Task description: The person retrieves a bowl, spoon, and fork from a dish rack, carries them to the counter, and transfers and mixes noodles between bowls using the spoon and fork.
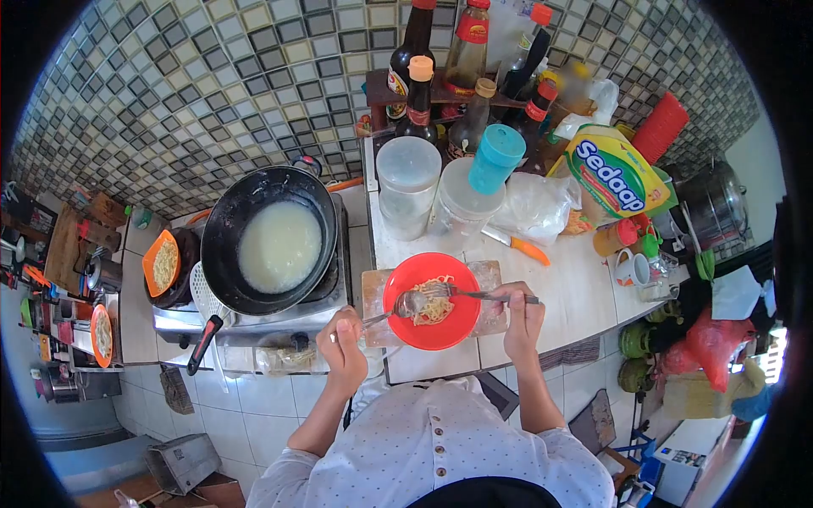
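Observation:
A red bowl (432, 337) sits on a wooden board (489, 279) at the counter's front. Noodles (434, 310) lie in a small heap inside it. My left hand (344, 345) is closed around the handle of a spoon (410, 303), whose head rests among the noodles. From the other side my right hand (520, 318) grips a fork (483, 295), with its tines in the noodles beside the spoon.
Left of the board, a black wok (222, 254) with cloudy liquid stands on the gas stove (334, 296). Behind the bowl are clear jars (406, 199), an orange-handled knife (529, 251) and several bottles. An orange bowl (151, 267) of noodles stands further left.

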A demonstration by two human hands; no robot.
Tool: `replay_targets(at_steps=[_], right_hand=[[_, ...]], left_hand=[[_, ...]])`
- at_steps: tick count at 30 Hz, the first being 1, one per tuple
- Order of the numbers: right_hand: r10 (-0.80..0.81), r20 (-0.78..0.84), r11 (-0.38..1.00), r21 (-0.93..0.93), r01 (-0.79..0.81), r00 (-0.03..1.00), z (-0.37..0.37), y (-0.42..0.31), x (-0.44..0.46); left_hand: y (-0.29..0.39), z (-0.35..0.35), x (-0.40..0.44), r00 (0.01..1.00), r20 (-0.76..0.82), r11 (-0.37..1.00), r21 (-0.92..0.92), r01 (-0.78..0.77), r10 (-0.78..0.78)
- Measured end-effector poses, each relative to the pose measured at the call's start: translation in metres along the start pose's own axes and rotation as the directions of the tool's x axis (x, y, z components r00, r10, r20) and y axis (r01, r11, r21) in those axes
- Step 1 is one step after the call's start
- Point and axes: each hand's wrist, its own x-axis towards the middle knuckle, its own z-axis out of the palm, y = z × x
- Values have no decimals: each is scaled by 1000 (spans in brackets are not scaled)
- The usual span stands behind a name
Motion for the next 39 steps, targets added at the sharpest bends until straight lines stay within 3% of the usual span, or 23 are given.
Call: replay_targets(at_steps=[2,4,7,11,13,17,20,22,29,35,37,39], right_hand=[[13,4,999,33,-13,1000,6,0,-1],[132,56,989,53,-135,990,12,2,-2],[137,91,990,-58,-132,986,12,9,-1],[150,85,985,-103,-141,985,3,9,2],[66,54,986,-158,-57,996,-1,7,4],[72,38,987,-147,-66,997,-1,-1,3],[113,64,983,-152,-102,992,3,-2,0],[55,125,980,-197,-29,991,6,-6,1],[0,122,960,-279,35,993,-3,-5,4],[-33,-23,979,-203,28,999,-9,2,10],[-304,169,799,-491,348,938,-12,1,13],[-326,249,776,-481,409,912,-9,0,13]], left_hand=[[-2,0,-3,999,-30,1000,-27,16,-17],[-2,1,-3,998,-59,998,-54,32,-35],[-3,4,-2,1000,-5,1000,-28,-10,10],[-9,4,-7,991,126,992,120,29,-44],[-12,4,-7,987,159,984,180,1,-31],[-10,5,-9,991,133,994,110,-27,13],[-8,13,-8,990,141,997,73,-36,25],[-9,14,-8,986,157,996,65,-60,49],[-13,7,-9,990,138,987,161,12,-34],[-12,-1,-7,996,88,983,182,-4,-12],[-11,-1,-4,996,86,975,220,-22,3],[-10,1,-2,994,108,960,276,-50,20]])
